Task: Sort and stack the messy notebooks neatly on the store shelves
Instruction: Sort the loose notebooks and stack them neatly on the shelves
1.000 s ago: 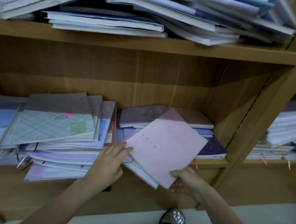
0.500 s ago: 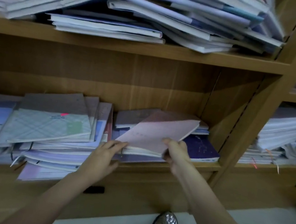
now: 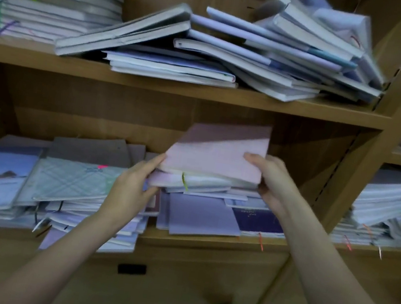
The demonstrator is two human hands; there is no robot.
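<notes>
Holding a small bundle of notebooks (image 3: 215, 161) lifted above the lower shelf (image 3: 207, 240), left hand (image 3: 132, 186) curled round its left edge and right hand (image 3: 271, 182) pinching its right edge; probably light, floppy and slippery, so best gripped at both edges.

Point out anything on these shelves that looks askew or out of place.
On the upper shelf, the middle heap of notebooks leans and fans at odd angles instead of lying flat. On the lower shelf, the left pile is skewed and juts past the front edge. Both hands lift a small stack topped by a pink notebook.
</notes>
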